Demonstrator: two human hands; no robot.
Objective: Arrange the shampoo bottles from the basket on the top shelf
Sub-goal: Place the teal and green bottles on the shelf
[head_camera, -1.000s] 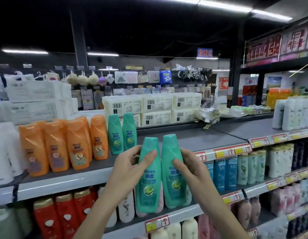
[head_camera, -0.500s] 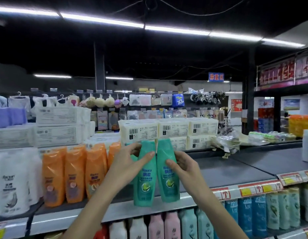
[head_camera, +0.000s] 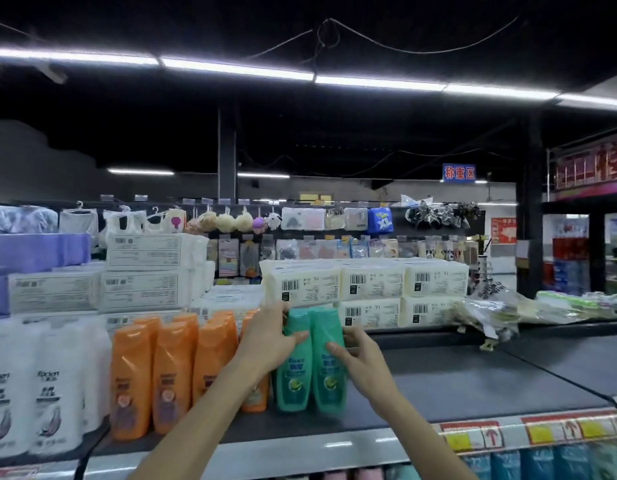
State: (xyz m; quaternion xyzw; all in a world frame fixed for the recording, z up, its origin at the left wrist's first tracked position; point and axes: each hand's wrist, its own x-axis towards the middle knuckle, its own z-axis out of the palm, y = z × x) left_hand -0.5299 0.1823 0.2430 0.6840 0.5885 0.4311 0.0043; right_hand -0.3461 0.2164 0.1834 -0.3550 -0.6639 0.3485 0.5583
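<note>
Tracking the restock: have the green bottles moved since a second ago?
Yes: the green bottles went up and back, from in front of the top shelf to beside the orange bottles.

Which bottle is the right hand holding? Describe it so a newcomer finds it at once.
On the grey top shelf, follow the row of orange bottles rightward to the teal pair at its end. The right hand grips the right teal bottle. It alone has bare shelf on its right, while the left teal bottle, gripped by the left hand, stands beside the orange ones.
</note>
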